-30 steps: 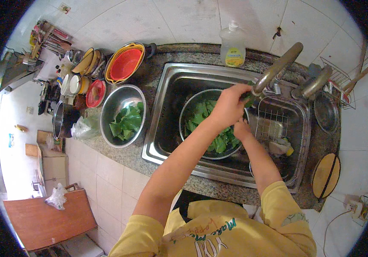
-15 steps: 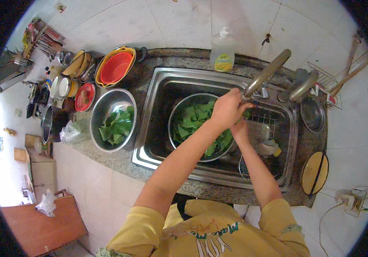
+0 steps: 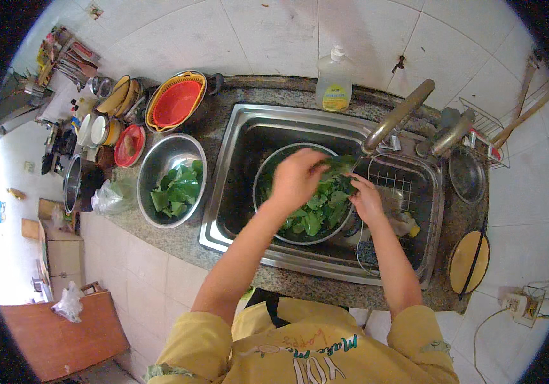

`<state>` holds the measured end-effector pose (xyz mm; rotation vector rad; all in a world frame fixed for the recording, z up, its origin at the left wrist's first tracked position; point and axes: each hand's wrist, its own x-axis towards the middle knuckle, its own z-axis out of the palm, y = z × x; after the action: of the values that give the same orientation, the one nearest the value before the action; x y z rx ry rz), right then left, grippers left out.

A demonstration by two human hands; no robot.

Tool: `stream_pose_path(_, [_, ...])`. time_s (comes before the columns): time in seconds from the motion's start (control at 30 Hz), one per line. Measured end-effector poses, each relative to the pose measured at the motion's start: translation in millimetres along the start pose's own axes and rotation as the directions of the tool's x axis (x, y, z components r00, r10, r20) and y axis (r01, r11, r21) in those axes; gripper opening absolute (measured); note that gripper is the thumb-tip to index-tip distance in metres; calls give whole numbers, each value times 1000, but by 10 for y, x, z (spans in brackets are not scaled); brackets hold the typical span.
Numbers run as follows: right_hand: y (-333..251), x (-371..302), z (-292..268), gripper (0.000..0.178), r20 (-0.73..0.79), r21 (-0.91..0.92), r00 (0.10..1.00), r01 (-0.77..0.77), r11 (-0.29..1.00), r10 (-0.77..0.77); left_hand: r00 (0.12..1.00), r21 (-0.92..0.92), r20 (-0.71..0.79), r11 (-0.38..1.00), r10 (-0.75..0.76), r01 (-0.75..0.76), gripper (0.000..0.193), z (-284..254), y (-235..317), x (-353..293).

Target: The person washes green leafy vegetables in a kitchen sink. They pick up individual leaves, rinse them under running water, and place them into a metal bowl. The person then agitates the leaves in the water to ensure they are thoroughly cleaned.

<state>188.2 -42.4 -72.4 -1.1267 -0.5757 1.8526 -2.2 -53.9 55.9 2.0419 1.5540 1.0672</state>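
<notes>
1. Left hand [image 3: 297,179]: fingers curled, tips blurry, so can't tell if they're pinching anything.
2. Right hand [image 3: 365,200], at the tub's 3 o'clock: thumb and finger are up against the sprig [image 3: 337,168], no idea if that's a real pinch.
3. Sprig's between both hands, tub's [image 3: 306,244] 1 o'clock, above more greens [image 3: 313,214]. Loose grip or hard tug could drop bits in the sink [image 3: 220,237].
4. Tap's [image 3: 402,115] at 2 o'clock; lifting carelessly could bump knuckles.
5. Metal bowl [image 3: 172,144], 9 o'clock: sloppy elbow might nudge it.

Fingers [image 3: 362,182] on leafy greens [image 3: 313,221] over the sink [image 3: 217,185]
</notes>
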Motion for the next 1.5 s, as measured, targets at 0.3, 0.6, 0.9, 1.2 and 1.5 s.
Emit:
stream_pose_path(0.3, [-246, -59, 190, 25, 166, 19, 986, -16, 1000, 12, 705, -57, -572, 877, -420, 476, 14, -1683, -882, -782])
stream_pose_path(0.6, [-543, -198, 460, 27, 238, -229, 971, 37, 973, 19, 903, 312, -295, 862, -312, 399, 29, -1275, -876, -870])
stream_pose_path(0.9, [-631, -262, 577, 45, 378, -433, 907, 352, 830, -187, 969, -170, 218, 973, -117, 155, 53, 121, 27, -125])
stream_pose_path(1.2, [-747, -302, 375, 38, 259, -477, 949, 287, 830, -179, 973, -201, 116, 954, -201, 221, 17, 272, -169, -73])
stream_pose_path(1.5, [-760, -321, 516, 29, 261, -564, 894, 447, 694, -364, 884, -494, 278, 733, -377, 468, 16, 306, -158, -39])
